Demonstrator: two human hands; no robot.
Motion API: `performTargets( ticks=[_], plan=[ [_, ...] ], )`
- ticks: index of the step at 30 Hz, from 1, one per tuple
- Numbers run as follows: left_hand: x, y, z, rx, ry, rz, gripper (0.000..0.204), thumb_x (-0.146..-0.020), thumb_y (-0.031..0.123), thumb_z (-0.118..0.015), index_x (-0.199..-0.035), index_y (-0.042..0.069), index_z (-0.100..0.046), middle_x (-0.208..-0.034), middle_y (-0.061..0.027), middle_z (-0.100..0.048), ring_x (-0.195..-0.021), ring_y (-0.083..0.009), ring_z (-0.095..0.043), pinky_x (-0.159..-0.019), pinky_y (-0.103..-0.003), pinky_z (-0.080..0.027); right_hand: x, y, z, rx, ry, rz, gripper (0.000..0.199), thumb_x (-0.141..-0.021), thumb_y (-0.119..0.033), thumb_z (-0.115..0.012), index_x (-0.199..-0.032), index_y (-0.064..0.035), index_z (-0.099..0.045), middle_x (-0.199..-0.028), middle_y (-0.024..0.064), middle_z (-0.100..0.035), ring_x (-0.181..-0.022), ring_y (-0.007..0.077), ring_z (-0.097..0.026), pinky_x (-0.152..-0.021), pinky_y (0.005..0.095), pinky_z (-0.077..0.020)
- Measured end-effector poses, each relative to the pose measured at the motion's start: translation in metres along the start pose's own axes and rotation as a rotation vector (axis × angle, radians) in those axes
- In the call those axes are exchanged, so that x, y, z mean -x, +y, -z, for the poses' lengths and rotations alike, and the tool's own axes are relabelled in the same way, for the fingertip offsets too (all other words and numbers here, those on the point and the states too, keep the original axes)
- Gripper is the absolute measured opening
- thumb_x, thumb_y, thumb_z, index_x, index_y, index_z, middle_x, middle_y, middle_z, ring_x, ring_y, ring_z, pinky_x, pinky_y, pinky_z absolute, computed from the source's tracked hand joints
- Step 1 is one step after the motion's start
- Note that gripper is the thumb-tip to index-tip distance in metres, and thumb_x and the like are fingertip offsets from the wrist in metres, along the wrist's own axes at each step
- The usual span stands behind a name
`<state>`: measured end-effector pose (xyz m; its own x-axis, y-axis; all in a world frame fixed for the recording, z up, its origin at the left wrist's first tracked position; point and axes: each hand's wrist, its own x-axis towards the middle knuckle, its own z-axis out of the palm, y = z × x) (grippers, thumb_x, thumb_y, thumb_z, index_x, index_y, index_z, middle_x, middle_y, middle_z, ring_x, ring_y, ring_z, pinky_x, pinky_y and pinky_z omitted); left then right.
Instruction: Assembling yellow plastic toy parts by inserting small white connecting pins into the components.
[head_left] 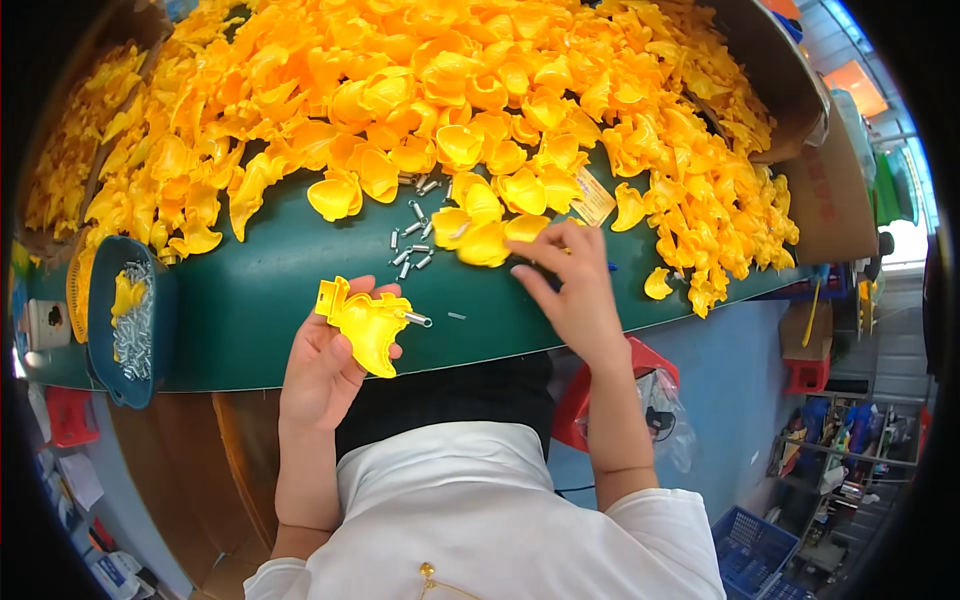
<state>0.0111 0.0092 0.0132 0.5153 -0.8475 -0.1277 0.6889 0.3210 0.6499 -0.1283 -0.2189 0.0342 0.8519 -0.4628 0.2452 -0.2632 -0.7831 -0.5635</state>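
Observation:
My left hand is closed on a hollow yellow plastic shell, held above the table's near edge with its inside facing up. A small metal coil spring sticks out from the shell's right side. My right hand is at a small group of loose yellow shells, thumb and fingers apart with nothing seen between them. Its fingertips overlap the edge of one shell; whether they touch it I cannot tell. Several loose springs lie just left of that group.
A large heap of yellow shells covers the far side of the green table. At the left edge stands a dark blue bin with many springs inside. Cardboard boxes border the heap on the right. A red stool stands below the table.

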Motion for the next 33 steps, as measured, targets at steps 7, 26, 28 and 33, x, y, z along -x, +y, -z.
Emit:
performTargets(
  ticks=[7,26,28,33],
  plan=[
    [0.0,-0.006,-0.005,-0.027,-0.01,0.031,0.062,-0.084,0.023,-0.065,-0.132,-0.002,-0.035,-0.129,-0.0233,-0.044,-0.107,-0.024,-0.054,-0.083,-0.033,-0.053,0.001,0.017,-0.001,0.145,0.171,-0.038,0.025,-0.075,-0.004,-0.065,-0.1,-0.0066,-0.065,-0.097,0.0067,-0.059,-0.098,0.0271,-0.047,-0.087,0.0352,-0.04],
    [-0.001,-0.011,0.002,-0.069,-0.011,0.063,0.058,-0.084,0.023,-0.065,-0.13,-0.001,-0.039,-0.127,-0.0216,-0.046,-0.104,-0.0239,-0.056,-0.081,-0.033,-0.053,-0.043,-0.004,0.0,0.006,0.039,0.124,0.007,-0.083,-0.009,-0.06,-0.089,-0.0045,-0.06,-0.101,0.0086,-0.064,-0.107,0.0306,-0.051,-0.09,0.0387,-0.0412],
    [-0.002,-0.011,0.001,-0.073,-0.004,0.048,0.058,-0.084,0.023,-0.065,-0.13,-0.001,-0.039,-0.127,-0.0217,-0.046,-0.104,-0.0239,-0.056,-0.081,-0.033,-0.053,-0.048,0.01,0.001,0.113,0.054,0.186,0.008,-0.084,-0.01,-0.059,-0.09,-0.0048,-0.059,-0.097,0.0098,-0.064,-0.106,0.0323,-0.051,-0.088,0.0388,-0.0418],
    [0.0,-0.011,0.001,-0.066,0.011,0.046,0.059,-0.083,0.025,-0.065,-0.13,0.0,-0.038,-0.128,-0.0219,-0.046,-0.103,-0.0236,-0.056,-0.08,-0.032,-0.053,-0.051,0.023,0.01,0.244,0.226,0.06,0.008,-0.077,-0.007,-0.064,-0.085,-0.0051,-0.062,-0.085,0.0085,-0.062,-0.095,0.0298,-0.053,-0.082,0.0379,-0.043]
  ],
)
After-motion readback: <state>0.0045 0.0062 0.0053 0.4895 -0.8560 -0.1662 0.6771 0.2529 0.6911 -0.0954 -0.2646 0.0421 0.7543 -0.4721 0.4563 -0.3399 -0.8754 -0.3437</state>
